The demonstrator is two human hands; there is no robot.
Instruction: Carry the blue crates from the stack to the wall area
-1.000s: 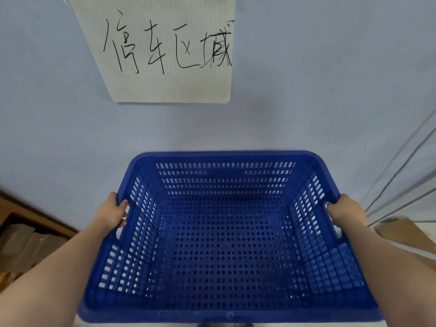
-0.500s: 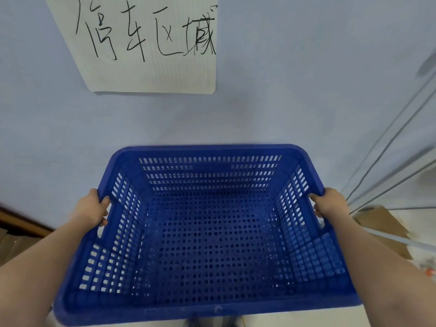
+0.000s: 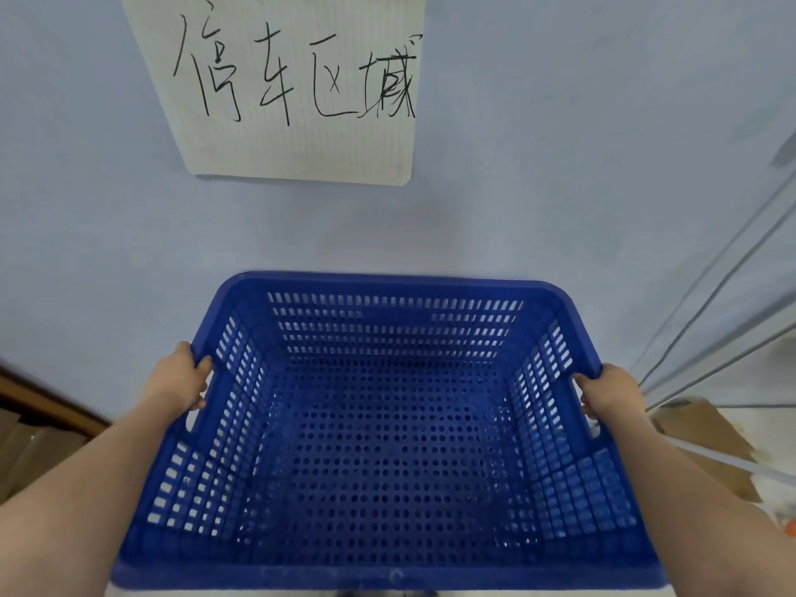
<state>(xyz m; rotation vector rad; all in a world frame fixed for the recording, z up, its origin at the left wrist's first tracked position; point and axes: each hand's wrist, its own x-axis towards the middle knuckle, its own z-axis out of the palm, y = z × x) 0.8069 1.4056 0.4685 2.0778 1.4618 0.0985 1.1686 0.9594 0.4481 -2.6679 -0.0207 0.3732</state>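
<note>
Holding the crate (image 3: 387,428) by its two side rims: left hand (image 3: 178,383) clamped over the left rim, right hand (image 3: 611,396) clamped over the right rim, fingers tucked through the handle slots. Crate was empty, level, carried in the air with its far rim close to the wall (image 3: 560,187), below the handwritten paper sign (image 3: 297,84). Cardboard (image 3: 706,437) lay at lower right.

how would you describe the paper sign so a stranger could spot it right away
Start at the pale blue wall filling the top of the view, straight above the blue crate held by both hands. The paper sign hangs there, upper centre. It is the only off-white lined sheet, with four black handwritten characters.
</note>
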